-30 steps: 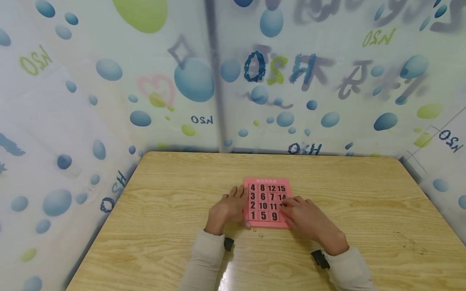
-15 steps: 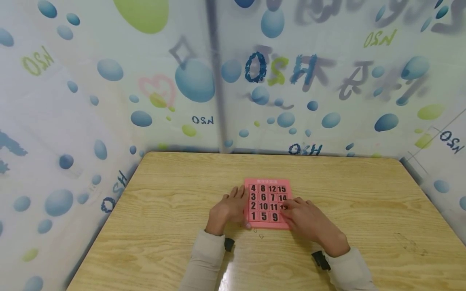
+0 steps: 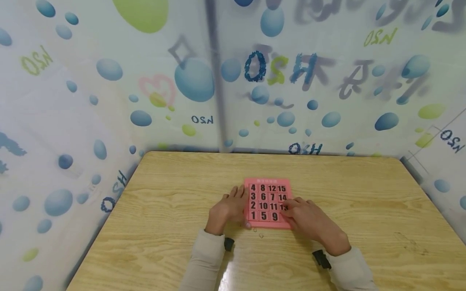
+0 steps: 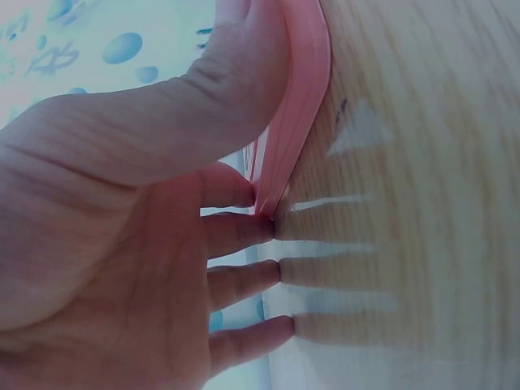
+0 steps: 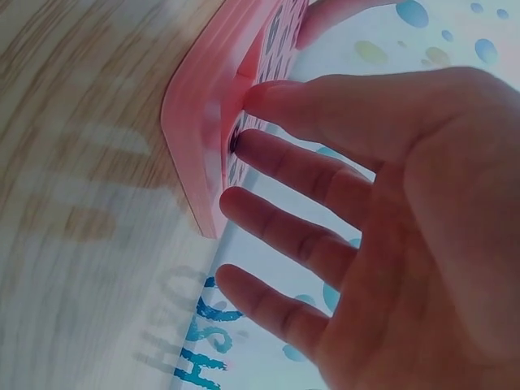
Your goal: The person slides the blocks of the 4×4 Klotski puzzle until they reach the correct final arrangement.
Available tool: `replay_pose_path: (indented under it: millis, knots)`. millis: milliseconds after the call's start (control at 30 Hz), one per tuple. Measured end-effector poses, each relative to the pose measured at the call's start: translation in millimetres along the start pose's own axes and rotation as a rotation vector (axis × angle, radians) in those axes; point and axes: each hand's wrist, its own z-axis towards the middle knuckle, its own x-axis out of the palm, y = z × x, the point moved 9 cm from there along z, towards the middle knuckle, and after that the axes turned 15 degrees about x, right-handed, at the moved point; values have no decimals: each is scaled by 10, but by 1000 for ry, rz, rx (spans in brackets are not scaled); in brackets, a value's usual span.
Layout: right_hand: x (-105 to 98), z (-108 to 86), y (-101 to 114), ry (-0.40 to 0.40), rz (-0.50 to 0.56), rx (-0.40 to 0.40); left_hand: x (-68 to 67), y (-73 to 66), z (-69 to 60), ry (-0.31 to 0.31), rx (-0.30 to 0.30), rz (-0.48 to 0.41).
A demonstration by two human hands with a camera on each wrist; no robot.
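Observation:
In the head view a pink sliding number puzzle (image 3: 267, 225) lies flat on the wooden table, its tiles bearing black numbers. My left hand (image 3: 229, 208) rests against its left side, fingers extended, thumb at the near left corner. The left wrist view has those fingertips (image 4: 284, 325) touching the tabletop beside the pink frame. From the right, my right hand (image 3: 309, 218) reaches over the frame and touches the tile marked 13 (image 3: 283, 207) in the right column. In the right wrist view its index finger (image 5: 276, 154) meets a tile, and its thumb is at a gap in the tiles.
The wooden table (image 3: 174, 182) extends around the puzzle on all sides. Behind it and at both sides stand pale walls (image 3: 240, 105) printed with blue and green drops. Dark wrist straps (image 3: 321, 259) sit by the sleeves.
The right fingertips have shifted slightly to the right, and the 13 tile, mostly covered a second ago, shows more of its number. The left hand and the puzzle frame stay put.

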Motion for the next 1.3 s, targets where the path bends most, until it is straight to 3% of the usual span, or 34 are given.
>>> replay_pose_path:
  millis: [233,500,967,1300]
  knots:
    - [-12,3,-1,8,-2,-4,5,4,1,5,1,-5]
    - [-37,15,-8,-47,-35,14,-25,-8,10,-4,6,-6]
    - [12,21,8,12,-51,36,-34,-8,10,1,1,4]
    - [-20,-13,46,7,-29,-5,-8,4,15,7,0,-7]
